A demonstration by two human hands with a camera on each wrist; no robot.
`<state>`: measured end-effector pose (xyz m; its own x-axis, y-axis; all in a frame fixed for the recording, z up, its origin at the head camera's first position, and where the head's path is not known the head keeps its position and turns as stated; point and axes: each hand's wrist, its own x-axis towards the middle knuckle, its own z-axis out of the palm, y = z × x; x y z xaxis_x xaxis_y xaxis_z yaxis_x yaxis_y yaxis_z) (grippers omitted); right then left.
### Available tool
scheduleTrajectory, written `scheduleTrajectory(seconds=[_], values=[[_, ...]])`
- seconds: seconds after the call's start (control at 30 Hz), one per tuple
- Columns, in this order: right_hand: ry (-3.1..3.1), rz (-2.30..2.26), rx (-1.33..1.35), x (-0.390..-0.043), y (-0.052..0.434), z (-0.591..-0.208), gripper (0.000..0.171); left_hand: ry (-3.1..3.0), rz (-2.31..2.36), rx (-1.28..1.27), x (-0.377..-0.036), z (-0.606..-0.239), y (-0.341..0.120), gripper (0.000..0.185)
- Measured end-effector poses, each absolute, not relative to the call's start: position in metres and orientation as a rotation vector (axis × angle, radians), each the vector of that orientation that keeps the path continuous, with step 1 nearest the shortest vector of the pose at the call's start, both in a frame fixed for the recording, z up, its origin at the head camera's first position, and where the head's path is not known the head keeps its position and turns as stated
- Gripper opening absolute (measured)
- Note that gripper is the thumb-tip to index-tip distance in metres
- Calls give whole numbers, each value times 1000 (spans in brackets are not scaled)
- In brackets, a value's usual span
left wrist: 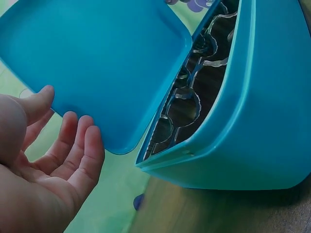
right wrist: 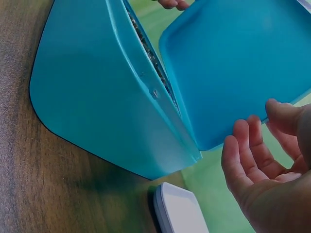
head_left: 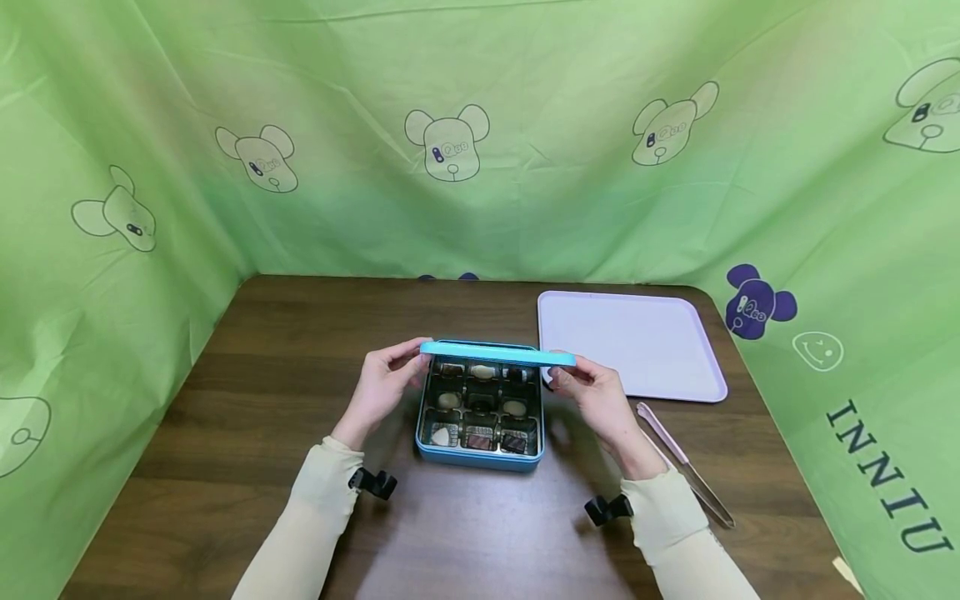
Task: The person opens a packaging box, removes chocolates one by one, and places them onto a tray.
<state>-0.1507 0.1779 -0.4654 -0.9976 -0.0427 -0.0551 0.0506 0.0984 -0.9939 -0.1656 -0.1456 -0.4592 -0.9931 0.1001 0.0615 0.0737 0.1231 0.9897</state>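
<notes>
I have the blue lid (head_left: 497, 353) lifted off the blue tin (head_left: 480, 454), and I carry it level above the far part of the tin. My left hand (head_left: 382, 387) takes its left edge and my right hand (head_left: 596, 396) takes its right edge. Each grip is only fingertips pinching the thin rim; in both wrist views my fingers (left wrist: 73, 145) are nearly straight and the palm is away from the lid. The tin stands on the table (head_left: 247, 392), near to me and about in the middle.

I think the weak point is this light hold. The lid is smooth, so if one side slips, it can tilt and drop back on the chocolates (head_left: 480, 421) that sit in the dark insert, and it could dent them or push them out of their cells. Also the tin itself is free on the table, nothing holds it, so a knock with the lid could slide it.

On the right, just beside my right forearm, the tongs (head_left: 686, 467) lie on the table. If I swing the lid to that side low, my sleeve can catch them. Farther right and behind is the lilac tray (head_left: 637, 342), flat, apart from the tin. The green cloth (head_left: 480, 125) with bear figures closes the scene behind and at the sides.
</notes>
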Motion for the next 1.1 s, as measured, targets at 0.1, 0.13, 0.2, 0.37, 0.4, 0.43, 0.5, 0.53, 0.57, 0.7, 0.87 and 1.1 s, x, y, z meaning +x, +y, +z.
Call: scheduleTrajectory(seconds=[0.1, 0.13, 0.2, 0.37, 0.4, 0.43, 0.5, 0.53, 0.57, 0.7, 0.87, 1.1], values=[[2303, -2045, 11, -150, 178, -464, 27, 2348, 2068, 165, -166, -459, -145, 33], [2311, -2040, 15, -150, 178, -464, 26, 2352, 2069, 160, -165, -458, -145, 33], [2331, -2023, 12, -150, 178, -462, 27, 2357, 2075, 158, -165, -457, -144, 33], [2349, -2012, 12, -150, 179, -461, 30, 2354, 2099, 165, -165, -454, -143, 32], [2347, -2017, 12, -150, 178, -461, 31, 2351, 2104, 165, -165, -453, -143, 32], [2346, -2020, 13, -150, 178, -460, 32, 2349, 2108, 163, -165, -453, -143, 32], [2344, -2029, 18, -150, 178, -459, 33, 2348, 2111, 155, -165, -453, -142, 31], [2341, -2035, 19, -150, 178, -459, 33, 2349, 2113, 153, -165, -453, -142, 31], [2340, -2038, 18, -150, 178, -459, 34, 2344, 2120, 150, -165, -453, -143, 30], [2324, -2069, 27, -150, 176, -458, 34, 2345, 2130, 152, -164, -452, -143, 30], [2302, -2106, 21, -149, 174, -458, 36, 2340, 2156, 152, -163, -451, -143, 30], [2275, -2137, 37, -147, 173, -455, 39, 2321, 2177, 125, -161, -450, -143, 30]])
